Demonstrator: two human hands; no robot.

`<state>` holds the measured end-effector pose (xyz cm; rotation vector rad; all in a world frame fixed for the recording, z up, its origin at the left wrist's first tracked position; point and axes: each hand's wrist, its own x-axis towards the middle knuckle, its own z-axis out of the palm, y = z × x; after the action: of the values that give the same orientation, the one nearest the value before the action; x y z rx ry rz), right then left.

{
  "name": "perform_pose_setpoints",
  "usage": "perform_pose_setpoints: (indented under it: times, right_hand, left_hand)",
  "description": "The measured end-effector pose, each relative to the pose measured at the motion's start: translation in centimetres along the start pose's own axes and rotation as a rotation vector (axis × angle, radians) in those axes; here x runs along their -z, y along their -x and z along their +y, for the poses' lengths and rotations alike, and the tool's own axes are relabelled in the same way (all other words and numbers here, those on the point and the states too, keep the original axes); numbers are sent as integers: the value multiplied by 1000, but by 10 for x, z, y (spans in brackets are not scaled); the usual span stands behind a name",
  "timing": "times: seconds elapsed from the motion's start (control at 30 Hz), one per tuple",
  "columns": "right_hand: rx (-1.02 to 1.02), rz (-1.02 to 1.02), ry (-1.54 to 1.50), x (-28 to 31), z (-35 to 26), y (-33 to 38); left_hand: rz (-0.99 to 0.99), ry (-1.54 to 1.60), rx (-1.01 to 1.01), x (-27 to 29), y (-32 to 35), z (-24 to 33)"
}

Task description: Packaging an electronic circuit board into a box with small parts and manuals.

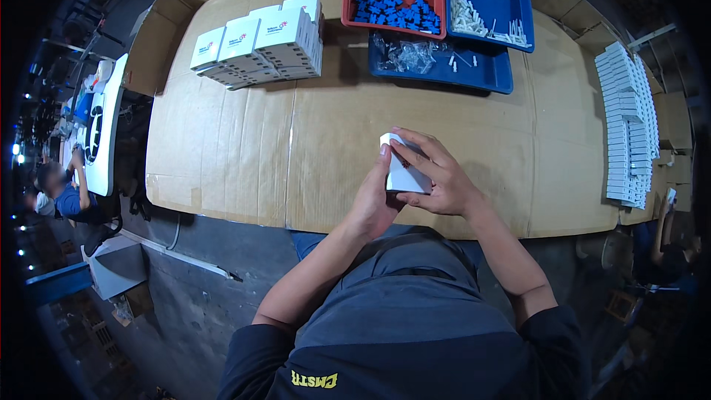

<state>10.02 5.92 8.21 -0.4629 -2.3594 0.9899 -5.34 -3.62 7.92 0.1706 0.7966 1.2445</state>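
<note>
We are looking down from the wearer's head, through the left one of two side-by-side fisheye cameras, and are facing the left hand point(375, 204) and the right hand point(448, 178) from above and behind. We are finding both near the middle, upright and unmirrored, and are seeing the forearms point(312, 269) and shirt point(415, 333) below them, closer to us. Around the hands, we are taking in a wide worktop point(341, 148), its edges bowing, and, well leftward, a co-worker point(80, 206).

White box point(407, 181) w/ small reddish mark point(405, 164), partly covered, is held btwn L hand point(375, 204) & R hand point(449, 182), over surface point(333, 170).
</note>
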Motion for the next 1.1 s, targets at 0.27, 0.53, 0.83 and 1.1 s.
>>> perform_pose_setpoints:
  times: [0.27,0.53,0.83,1.1]
  right_hand:
    - [-168,190,41,-10,-15,0]
    - [-115,81,36,-1,-17,-4]
    - [-99,-12,-97,4,-24,-15]
    - [-101,-5,-191,-1,-31,-12]
  left_hand:
    - [-142,-202,-91,31,-11,-11]
    - [-22,-302,-168,16,-9,-4]
    - [25,-315,-167,7,-4,-4]
    - [57,-311,-137,7,3,-6]
